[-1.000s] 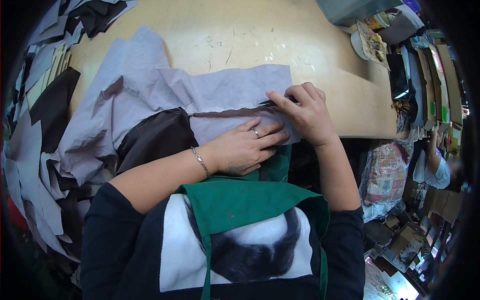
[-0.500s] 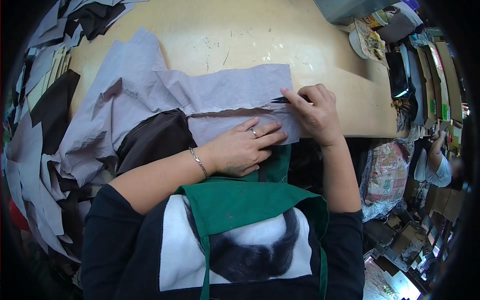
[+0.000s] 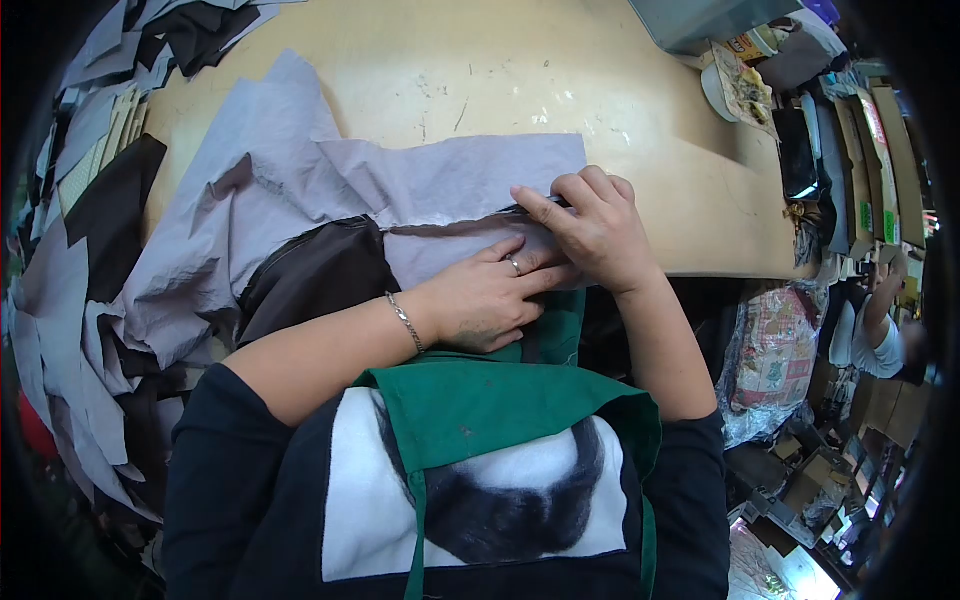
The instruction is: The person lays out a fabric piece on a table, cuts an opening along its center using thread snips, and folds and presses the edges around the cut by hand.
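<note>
A grey fabric piece (image 3: 440, 185) with a dark brown lining (image 3: 310, 270) lies on the wooden table (image 3: 650, 150). My left hand (image 3: 490, 295), with a ring and a bracelet, lies flat on the lower strip of the fabric with its fingers spread. My right hand (image 3: 590, 230) is shut on a small dark cutting tool (image 3: 556, 201), of which only a sliver shows between the fingers. Its tip sits at the slit in the fabric, close to my left fingertips.
Piles of grey and black fabric pieces (image 3: 80, 250) cover the left of the table. A grey machine (image 3: 700, 20), a cup and clutter stand at the back right, with cardboard boxes (image 3: 880, 150) beyond. Another person (image 3: 875, 330) sits at the right.
My right hand has moved left along the slit with the tool, from the fabric's right edge towards my left fingertips. My left hand has stayed flat on the fabric.
</note>
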`<state>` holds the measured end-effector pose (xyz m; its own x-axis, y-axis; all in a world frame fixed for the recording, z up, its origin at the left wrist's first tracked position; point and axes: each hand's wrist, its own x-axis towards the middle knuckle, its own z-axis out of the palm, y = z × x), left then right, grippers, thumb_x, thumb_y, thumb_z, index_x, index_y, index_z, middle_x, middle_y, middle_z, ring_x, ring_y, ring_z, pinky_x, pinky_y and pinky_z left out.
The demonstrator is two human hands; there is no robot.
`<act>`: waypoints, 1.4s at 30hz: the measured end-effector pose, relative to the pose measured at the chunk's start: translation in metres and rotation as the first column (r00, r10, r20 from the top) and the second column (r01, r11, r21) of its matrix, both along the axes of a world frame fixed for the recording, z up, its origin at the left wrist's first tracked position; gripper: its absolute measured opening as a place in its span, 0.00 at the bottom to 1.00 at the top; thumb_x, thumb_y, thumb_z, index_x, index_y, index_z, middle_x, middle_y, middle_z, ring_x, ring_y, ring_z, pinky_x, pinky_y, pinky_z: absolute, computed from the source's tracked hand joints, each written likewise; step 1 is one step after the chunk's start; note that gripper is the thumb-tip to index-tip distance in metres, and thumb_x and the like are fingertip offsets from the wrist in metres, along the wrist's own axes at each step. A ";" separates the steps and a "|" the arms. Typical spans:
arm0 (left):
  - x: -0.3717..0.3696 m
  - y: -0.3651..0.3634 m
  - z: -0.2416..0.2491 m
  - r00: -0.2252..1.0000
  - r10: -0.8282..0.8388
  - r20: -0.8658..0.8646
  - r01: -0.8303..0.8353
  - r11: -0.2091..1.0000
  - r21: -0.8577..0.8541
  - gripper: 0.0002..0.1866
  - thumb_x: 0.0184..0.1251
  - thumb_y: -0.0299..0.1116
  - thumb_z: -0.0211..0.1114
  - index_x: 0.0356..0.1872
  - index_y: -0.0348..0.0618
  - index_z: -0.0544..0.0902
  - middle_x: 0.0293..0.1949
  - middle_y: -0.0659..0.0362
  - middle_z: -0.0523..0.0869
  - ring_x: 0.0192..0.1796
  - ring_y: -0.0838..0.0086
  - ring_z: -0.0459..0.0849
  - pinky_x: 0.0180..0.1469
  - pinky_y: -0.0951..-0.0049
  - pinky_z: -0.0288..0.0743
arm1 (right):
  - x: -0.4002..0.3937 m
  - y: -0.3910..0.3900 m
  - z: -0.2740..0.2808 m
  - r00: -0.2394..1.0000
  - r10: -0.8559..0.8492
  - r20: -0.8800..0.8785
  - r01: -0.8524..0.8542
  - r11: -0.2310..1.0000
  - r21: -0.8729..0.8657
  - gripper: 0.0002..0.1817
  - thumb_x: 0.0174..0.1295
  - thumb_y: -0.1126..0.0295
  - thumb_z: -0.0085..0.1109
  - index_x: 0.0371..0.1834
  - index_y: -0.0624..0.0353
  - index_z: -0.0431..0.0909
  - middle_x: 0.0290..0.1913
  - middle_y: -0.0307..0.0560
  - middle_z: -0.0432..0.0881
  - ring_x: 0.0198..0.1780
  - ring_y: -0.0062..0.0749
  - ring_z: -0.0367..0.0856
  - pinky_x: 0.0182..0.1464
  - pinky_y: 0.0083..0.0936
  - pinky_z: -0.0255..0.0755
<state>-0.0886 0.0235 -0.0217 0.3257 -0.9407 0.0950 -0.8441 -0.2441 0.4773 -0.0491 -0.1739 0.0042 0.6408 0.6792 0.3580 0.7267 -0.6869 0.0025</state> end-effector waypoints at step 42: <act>0.047 0.049 0.026 0.748 0.656 0.104 -0.654 0.702 0.281 0.48 0.45 0.66 0.71 0.71 0.70 0.66 0.77 0.64 0.55 0.79 0.51 0.46 0.63 0.18 0.46 | -0.003 -0.040 0.009 0.988 -0.151 -0.031 0.150 0.988 -0.027 0.20 0.52 0.69 0.59 0.51 0.41 0.80 0.37 0.31 0.76 0.41 0.29 0.75 0.44 0.29 0.67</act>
<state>-0.0411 0.0725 0.0040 0.8699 -0.4729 -0.1404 -0.4180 -0.8577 0.2992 -0.0521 -0.2143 0.0131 0.7476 0.5821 0.3198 0.6147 -0.7887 -0.0015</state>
